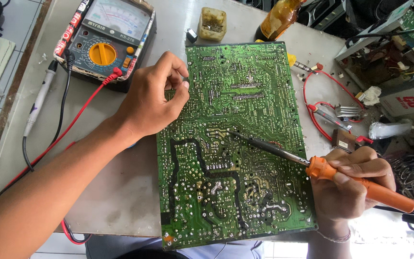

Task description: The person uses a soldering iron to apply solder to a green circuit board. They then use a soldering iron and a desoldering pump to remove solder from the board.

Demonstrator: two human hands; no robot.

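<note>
Green circuit board [235, 144] lies solder-side up mid-worktop [116, 192]; our right hand [348, 184], fingers closed round the orange soldering iron [360, 184], should keep its tip steady toward ten o'clock while our left hand [152, 98], fingers curled, steadies the board's edge.

Open table [120, 192] is left at the near left corner — the far edge is blocked by a multimeter [105, 41], jar [212, 23] and bottle [280, 18]; the right edge is crowded with cluttered electronics [398, 62].
</note>
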